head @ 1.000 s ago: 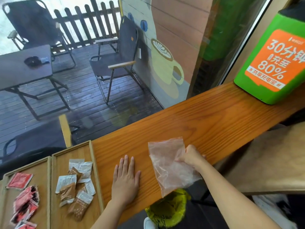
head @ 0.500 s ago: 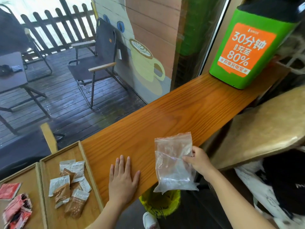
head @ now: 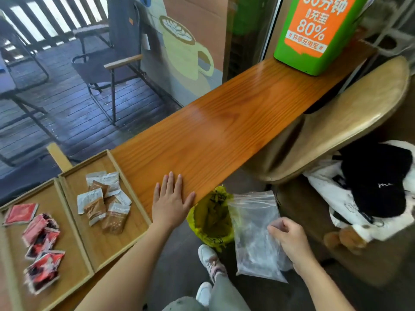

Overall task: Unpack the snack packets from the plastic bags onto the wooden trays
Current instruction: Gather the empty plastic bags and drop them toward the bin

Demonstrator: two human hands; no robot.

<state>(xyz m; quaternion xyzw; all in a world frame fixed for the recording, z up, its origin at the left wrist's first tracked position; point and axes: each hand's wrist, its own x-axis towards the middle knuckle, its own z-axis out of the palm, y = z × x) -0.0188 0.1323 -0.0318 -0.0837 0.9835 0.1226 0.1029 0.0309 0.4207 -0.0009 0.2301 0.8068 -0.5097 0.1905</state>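
Observation:
My right hand [head: 289, 242] grips an empty clear plastic bag [head: 256, 234], held below the counter edge beside a yellow-lined bin [head: 211, 218]. My left hand [head: 171, 200] lies flat, fingers apart, on the wooden counter [head: 224, 122] near its front edge. Two wooden trays sit at the left. The right tray [head: 134, 198] holds several brown-and-white snack packets [head: 104, 203]. The left tray [head: 74, 261] holds several red snack packets [head: 40, 241].
A green and orange box [head: 314, 34] stands at the counter's far end. A tan stool [head: 350, 117] is at the right, with a black cap [head: 377, 182] on white cloth below it. My white shoes [head: 210, 263] are on the floor. A window runs behind the counter.
My right hand has carried the empty bag off the counter, down and to the right, next to the bin. The left hand stays flat on the counter. The view has swung right.

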